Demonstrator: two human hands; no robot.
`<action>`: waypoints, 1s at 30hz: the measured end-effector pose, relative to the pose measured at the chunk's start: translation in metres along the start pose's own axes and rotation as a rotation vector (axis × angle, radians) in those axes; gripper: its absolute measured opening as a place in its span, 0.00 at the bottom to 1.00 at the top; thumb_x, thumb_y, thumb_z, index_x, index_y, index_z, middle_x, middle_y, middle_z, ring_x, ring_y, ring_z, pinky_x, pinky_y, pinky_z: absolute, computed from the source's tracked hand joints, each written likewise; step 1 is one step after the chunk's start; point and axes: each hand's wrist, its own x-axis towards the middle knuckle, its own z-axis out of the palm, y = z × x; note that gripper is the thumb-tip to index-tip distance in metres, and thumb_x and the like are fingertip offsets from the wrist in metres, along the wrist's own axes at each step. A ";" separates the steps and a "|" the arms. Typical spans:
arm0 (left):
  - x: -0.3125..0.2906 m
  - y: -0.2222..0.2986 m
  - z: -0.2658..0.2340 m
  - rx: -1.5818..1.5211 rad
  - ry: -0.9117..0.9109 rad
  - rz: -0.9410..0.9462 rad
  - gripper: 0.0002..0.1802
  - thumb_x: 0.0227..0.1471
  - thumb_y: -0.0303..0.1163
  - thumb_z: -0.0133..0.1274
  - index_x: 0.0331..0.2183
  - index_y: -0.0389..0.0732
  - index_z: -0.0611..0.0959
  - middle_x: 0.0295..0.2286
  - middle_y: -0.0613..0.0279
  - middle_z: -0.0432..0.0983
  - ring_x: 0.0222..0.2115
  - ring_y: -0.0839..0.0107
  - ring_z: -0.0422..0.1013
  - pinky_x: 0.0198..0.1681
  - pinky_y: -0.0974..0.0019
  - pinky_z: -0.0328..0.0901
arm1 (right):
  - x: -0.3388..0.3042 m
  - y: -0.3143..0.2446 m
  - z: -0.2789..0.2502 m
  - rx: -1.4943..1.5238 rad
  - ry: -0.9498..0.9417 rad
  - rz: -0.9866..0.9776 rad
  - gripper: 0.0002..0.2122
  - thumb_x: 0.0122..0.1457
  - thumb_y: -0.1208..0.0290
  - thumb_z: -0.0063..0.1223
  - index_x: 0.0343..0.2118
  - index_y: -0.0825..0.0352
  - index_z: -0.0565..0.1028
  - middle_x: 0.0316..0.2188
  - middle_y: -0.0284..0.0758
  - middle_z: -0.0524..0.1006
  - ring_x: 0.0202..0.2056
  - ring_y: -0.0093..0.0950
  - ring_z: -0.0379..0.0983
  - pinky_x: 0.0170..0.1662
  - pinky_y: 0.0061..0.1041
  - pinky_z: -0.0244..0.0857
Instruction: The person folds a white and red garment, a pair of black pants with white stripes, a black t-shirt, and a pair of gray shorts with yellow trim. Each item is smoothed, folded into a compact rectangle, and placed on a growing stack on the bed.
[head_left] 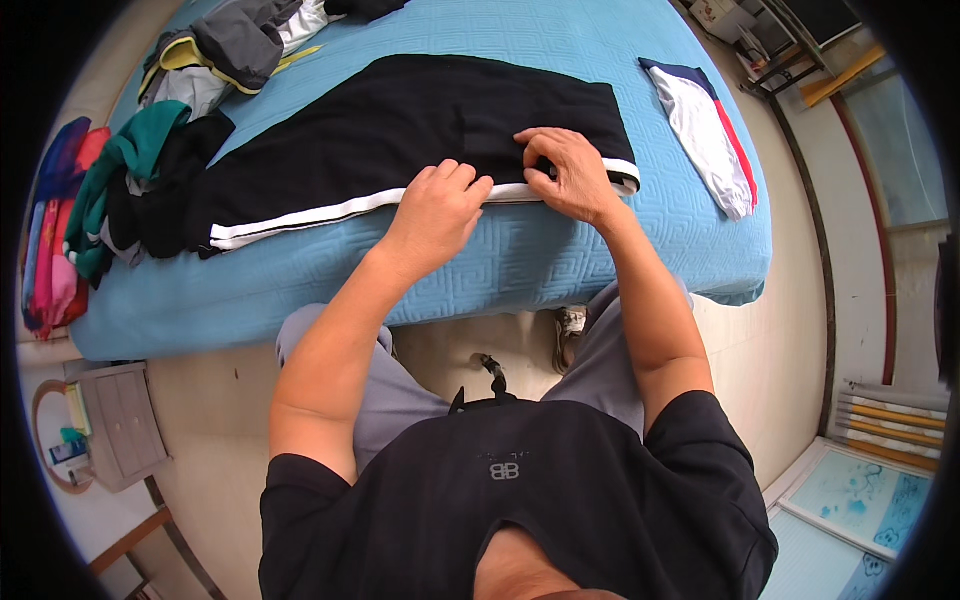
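I'm watching left hand curling over white side stripe, right hand bending thumb toward forefinger; can't tell whether either is pinching cloth. Black trousers lying under and beyond both, looking partly folded, doubled lengthwise. White-navy-red garment right of right hand looking finished; jumbled clothes left of left hand looking unfolded.

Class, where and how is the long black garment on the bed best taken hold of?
Probably by its white-striped edge, coming from the near side of the bed, at two spaced spots: the black garment lies long and flat, with that edge nearest. The left hand and right hand are both there.
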 end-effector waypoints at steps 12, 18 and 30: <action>-0.018 -0.040 -0.031 -0.018 0.316 -0.271 0.18 0.45 0.34 0.64 0.41 0.41 0.83 0.36 0.59 0.78 0.42 0.57 0.71 0.50 0.57 0.64 | 0.006 -0.014 0.032 -0.339 -0.164 -0.003 0.29 0.63 0.48 0.45 0.65 0.54 0.64 0.68 0.35 0.60 0.70 0.35 0.49 0.69 0.50 0.38; -0.078 -0.076 -0.070 -0.200 1.307 -0.972 0.22 0.52 0.28 0.61 0.48 0.34 0.77 0.54 0.53 0.61 0.50 0.62 0.66 0.57 0.62 0.60 | 0.002 -0.012 0.033 -0.370 -0.140 -0.001 0.28 0.65 0.48 0.44 0.65 0.53 0.64 0.68 0.34 0.60 0.70 0.35 0.50 0.70 0.50 0.38; -0.161 -0.200 -0.061 -0.792 1.820 -1.295 0.25 0.43 0.16 0.64 0.45 0.32 0.75 0.39 0.49 0.76 0.31 0.60 0.77 0.27 0.58 0.70 | 0.001 -0.019 0.040 -0.342 -0.080 -0.018 0.27 0.64 0.51 0.46 0.64 0.55 0.66 0.66 0.34 0.63 0.68 0.36 0.54 0.69 0.47 0.42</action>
